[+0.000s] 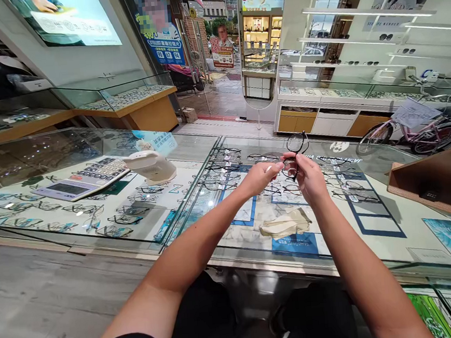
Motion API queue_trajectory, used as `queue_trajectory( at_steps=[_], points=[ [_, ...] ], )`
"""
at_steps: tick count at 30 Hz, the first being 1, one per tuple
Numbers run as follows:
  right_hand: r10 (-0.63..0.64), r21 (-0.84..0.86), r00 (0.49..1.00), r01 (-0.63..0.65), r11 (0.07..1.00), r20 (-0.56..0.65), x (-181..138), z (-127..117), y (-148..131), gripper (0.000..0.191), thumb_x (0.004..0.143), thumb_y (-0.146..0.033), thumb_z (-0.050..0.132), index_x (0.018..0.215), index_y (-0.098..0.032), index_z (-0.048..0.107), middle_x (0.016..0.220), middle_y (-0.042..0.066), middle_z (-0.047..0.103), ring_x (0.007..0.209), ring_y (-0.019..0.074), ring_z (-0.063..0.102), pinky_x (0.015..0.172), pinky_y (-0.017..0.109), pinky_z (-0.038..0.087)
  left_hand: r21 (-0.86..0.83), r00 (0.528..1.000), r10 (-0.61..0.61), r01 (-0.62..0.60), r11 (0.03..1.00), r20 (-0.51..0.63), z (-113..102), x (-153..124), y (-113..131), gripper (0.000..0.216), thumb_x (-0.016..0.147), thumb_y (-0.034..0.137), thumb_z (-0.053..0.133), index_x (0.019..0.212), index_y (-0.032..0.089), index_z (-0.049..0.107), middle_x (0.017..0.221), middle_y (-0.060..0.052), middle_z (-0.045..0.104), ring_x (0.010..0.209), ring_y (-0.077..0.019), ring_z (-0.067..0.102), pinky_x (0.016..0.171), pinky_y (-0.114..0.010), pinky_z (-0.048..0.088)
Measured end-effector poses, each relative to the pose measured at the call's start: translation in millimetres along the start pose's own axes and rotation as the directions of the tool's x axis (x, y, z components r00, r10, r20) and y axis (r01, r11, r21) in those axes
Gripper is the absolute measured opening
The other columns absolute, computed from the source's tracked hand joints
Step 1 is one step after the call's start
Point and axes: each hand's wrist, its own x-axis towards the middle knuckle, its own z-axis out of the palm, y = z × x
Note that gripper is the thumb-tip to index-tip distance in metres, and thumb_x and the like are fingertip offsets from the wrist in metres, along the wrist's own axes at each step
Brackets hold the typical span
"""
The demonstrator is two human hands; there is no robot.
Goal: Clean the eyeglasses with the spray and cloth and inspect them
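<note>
From the head view, one pair of black glasses (296,150) is held above the glass table (371,230): the left hand (260,176) and right hand (308,175) each pinch it in a closed grip. One folded cloth (286,223), one calculator (82,181) lie there.

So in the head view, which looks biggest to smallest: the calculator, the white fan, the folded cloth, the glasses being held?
1. Calculator, largest.
2. Fan.
3. Cloth, close to the fan in size, so that order is unsure.
4. Glasses, smallest, held by left hand and right hand.
</note>
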Motion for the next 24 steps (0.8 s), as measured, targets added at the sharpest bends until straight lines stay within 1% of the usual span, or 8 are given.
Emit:
queue_trajectory(
  at_steps=[3,7,9,11,15,18,21,24],
  points=[
    [0.002,0.006,1.000,-0.002,1.000,0.017,-1,1,0,0.036,0.096,-0.057,0.065,0.105,-0.025,0.079,0.114,0.009,0.079,0.085,0.0195,0.066,0.069,0.032,0.051,0.023,1.000,-0.007,0.006,1.000,0.017,3,0,-1,0.066,0.097,0.076,0.044,0.063,0.020,0.049,0.065,0.000,0.049,0.064,-0.0149,0.040,0.062,-0.030,0.026],
    [-0.008,-0.008,0.999,0.008,1.000,0.036,-2,2,-1,0.036,0.097,-0.057,0.063,0.105,-0.025,0.079,0.115,0.009,0.079,0.084,0.0194,0.066,0.070,0.033,0.052,0.010,1.000,-0.020,0.020,1.000,0.002,6,-3,3,0.067,0.097,0.077,0.043,0.063,0.020,0.046,0.063,0.000,0.047,0.062,-0.0145,0.038,0.061,-0.030,0.024],
    [-0.011,0.015,0.999,0.011,1.000,0.038,-2,3,-1,0.035,0.097,-0.055,0.064,0.105,-0.025,0.080,0.115,0.009,0.079,0.083,0.0188,0.066,0.070,0.033,0.053,-0.026,0.999,-0.035,0.035,0.999,0.004,7,-4,5,0.068,0.096,0.078,0.043,0.062,0.020,0.045,0.062,-0.001,0.047,0.061,-0.0141,0.038,0.059,-0.030,0.025],
    [-0.008,0.035,0.999,0.007,0.999,0.034,-2,3,-2,0.034,0.097,-0.054,0.064,0.106,-0.025,0.080,0.114,0.009,0.079,0.083,0.0188,0.067,0.069,0.032,0.053,-0.108,0.996,-0.085,0.087,0.990,0.022,7,-4,8,0.069,0.094,0.081,0.043,0.063,0.020,0.049,0.063,-0.002,0.049,0.060,-0.0140,0.040,0.056,-0.029,0.028],
    [0.009,0.086,1.000,-0.008,0.996,-0.013,1,-1,-2,0.036,0.094,-0.054,0.066,0.108,-0.024,0.079,0.114,0.009,0.079,0.082,0.0189,0.067,0.069,0.032,0.053,-0.335,0.970,-0.208,0.238,0.912,0.124,6,-3,13,0.076,0.087,0.091,0.044,0.067,0.019,0.058,0.063,-0.003,0.051,0.056,-0.0135,0.044,0.048,-0.026,0.030],
    [0.006,0.089,0.999,-0.002,0.996,-0.048,4,-9,-3,0.039,0.094,-0.057,0.066,0.111,-0.023,0.077,0.118,0.010,0.079,0.083,0.0194,0.068,0.069,0.033,0.054,-0.429,0.953,-0.222,0.292,0.855,0.206,5,-4,17,0.082,0.083,0.097,0.042,0.065,0.019,0.057,0.061,-0.003,0.049,0.052,-0.0118,0.042,0.045,-0.025,0.031],
    [-0.010,0.085,0.997,0.017,0.996,-0.080,9,-20,-4,0.041,0.093,-0.059,0.067,0.113,-0.024,0.076,0.121,0.010,0.079,0.082,0.0192,0.070,0.068,0.033,0.055,-0.448,0.935,-0.224,0.330,0.831,0.274,5,-5,23,0.083,0.081,0.099,0.042,0.067,0.019,0.058,0.063,-0.003,0.050,0.052,-0.0119,0.044,0.046,-0.025,0.035],
    [-0.039,0.084,0.993,0.048,0.995,-0.108,14,-30,-4,0.042,0.093,-0.061,0.067,0.113,-0.025,0.076,0.121,0.009,0.079,0.082,0.0188,0.070,0.068,0.033,0.055,-0.384,0.924,-0.214,0.332,0.862,0.317,5,-7,32,0.080,0.084,0.096,0.042,0.074,0.018,0.062,0.068,-0.005,0.055,0.057,-0.0140,0.048,0.049,-0.026,0.040]
  ],
)
